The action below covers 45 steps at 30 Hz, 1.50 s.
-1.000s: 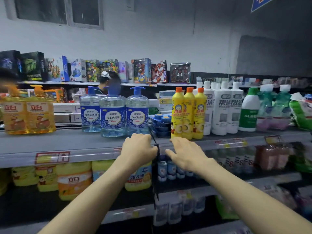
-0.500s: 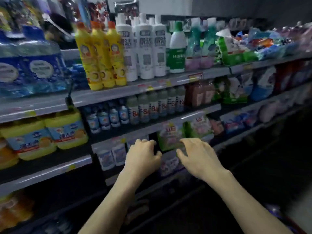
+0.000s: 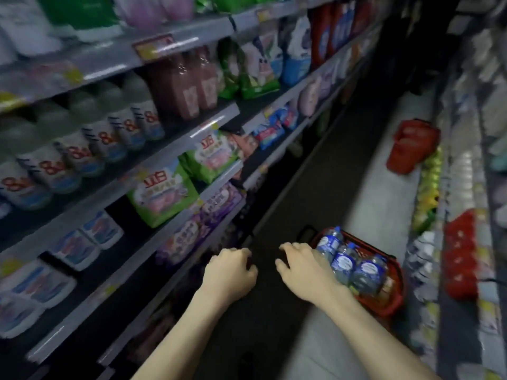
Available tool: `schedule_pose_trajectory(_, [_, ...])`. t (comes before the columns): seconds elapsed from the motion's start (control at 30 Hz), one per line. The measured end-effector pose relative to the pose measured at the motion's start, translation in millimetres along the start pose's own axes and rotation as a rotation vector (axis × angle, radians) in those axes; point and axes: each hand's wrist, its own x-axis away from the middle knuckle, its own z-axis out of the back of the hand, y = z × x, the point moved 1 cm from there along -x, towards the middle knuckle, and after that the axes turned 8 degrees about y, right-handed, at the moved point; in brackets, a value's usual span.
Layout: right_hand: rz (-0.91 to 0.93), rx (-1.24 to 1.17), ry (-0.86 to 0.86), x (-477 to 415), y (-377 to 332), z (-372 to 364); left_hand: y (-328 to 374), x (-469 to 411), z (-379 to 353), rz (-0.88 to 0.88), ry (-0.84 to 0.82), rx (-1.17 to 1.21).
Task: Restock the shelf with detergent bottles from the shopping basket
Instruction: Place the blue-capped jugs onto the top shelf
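A red shopping basket (image 3: 395,303) stands on the aisle floor at the lower right. It holds several clear blue detergent bottles (image 3: 365,272) with round blue-and-white labels. My right hand (image 3: 304,267) hovers at the basket's left edge, in front of the nearest bottle, fingers loosely curled and holding nothing. My left hand (image 3: 230,272) hangs beside it over the dark floor, fingers also loosely curled and empty. The stocked shelves (image 3: 175,144) run along the left.
The shelves carry white bottles (image 3: 90,149), green bags (image 3: 162,196) and purple bags (image 3: 203,215). A stack of red baskets (image 3: 411,146) sits further down the aisle. Another shelf unit (image 3: 461,215) lines the right side. The grey floor (image 3: 381,193) runs between them.
My view has swung down and to the right, from the top shelf to the floor. Both hands dropped with it, and the basket with bottles came into sight.
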Motion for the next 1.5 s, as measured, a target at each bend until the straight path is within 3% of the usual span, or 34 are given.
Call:
schedule_pose_trajectory(0.3, [-0.335, -0.007, -0.081, -12, 61, -38, 45, -83, -57, -0.250, -0.227, -0.062])
schedule_pose_trajectory(0.53, [-0.482, -0.055, -0.116, -25, 136, -56, 105, -140, -102, -0.366, -0.339, -0.125])
schedule_pose_trajectory(1.03, [-0.615, -0.168, -0.272, -70, 362, -80, 283, -257, -214, -0.308, -0.609, -0.189])
schedule_pose_trajectory(1.5, [-0.758, -0.187, -0.360, -152, 441, -161, 303, -361, -320, -0.402, -0.754, -0.246])
